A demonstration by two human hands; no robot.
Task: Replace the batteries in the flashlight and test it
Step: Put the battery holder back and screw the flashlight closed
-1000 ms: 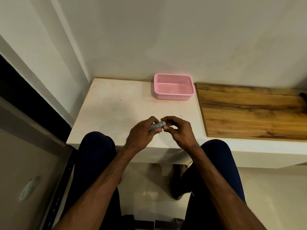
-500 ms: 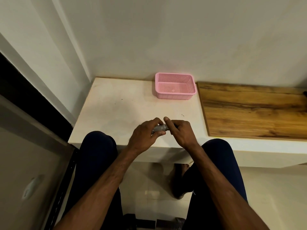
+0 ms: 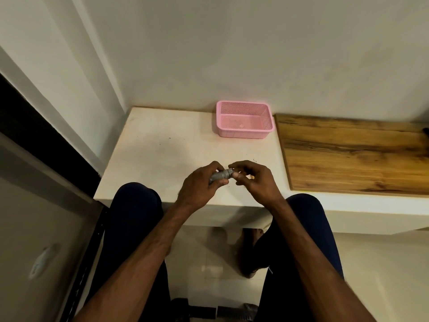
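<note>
Lying crosswise over the near edge of the surface, the grey flashlight is wrapped in the left grip. The right grip pinches its right end with thumb and forefinger, other fingers curled. A pink basket stands at the back, beside a wooden board

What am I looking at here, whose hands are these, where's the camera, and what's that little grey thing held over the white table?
There is no machine here. These are a person's two bare hands, filmed by one wide-angle camera worn on the head, looking down past the knees. The left hand grips a small grey flashlight around its body. The right hand seems to pinch the flashlight's end, though that part is too small to make out. Under the hands is a white table. At its back sits a pink mesh basket, and to the right lies a wooden board.
</note>
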